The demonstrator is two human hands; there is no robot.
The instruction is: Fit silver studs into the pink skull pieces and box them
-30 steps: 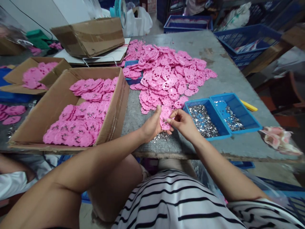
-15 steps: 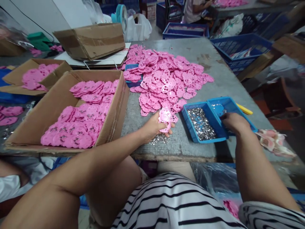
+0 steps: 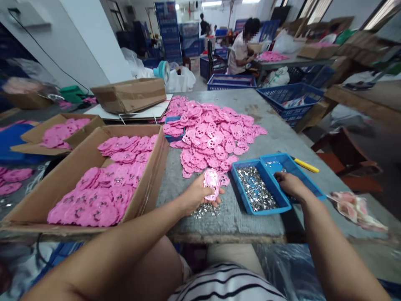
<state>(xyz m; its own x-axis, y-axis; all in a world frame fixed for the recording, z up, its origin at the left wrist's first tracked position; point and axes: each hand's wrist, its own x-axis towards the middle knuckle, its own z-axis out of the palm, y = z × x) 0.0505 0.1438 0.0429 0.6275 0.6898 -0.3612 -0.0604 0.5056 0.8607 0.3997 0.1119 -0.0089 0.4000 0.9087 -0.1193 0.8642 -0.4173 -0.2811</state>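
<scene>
My left hand [image 3: 196,195] holds a pink plastic part [image 3: 211,182] upright just above a small heap of silver metal pieces [image 3: 205,210] near the table's front edge. My right hand [image 3: 290,183] reaches into the right compartment of a blue two-part tray [image 3: 283,206], fingers down among the small silver pieces there; I cannot tell whether it grips any. The tray's left compartment is full of silver pieces [image 3: 255,189]. A big pile of pink parts [image 3: 213,131] lies on the grey table [image 3: 275,133] behind both hands.
A large cardboard box [image 3: 77,165] with stacked pink parts stands at the left, a smaller one [image 3: 58,131] beyond it. A yellow tool [image 3: 305,165] lies behind the tray. Crumpled cloth [image 3: 355,205] sits at the right. Blue crates [image 3: 290,98] and a seated person [image 3: 241,48] are farther back.
My right hand left the pink part and moved right into the blue tray. My left hand kept hold of the part. The view tilted upward, showing the room.
</scene>
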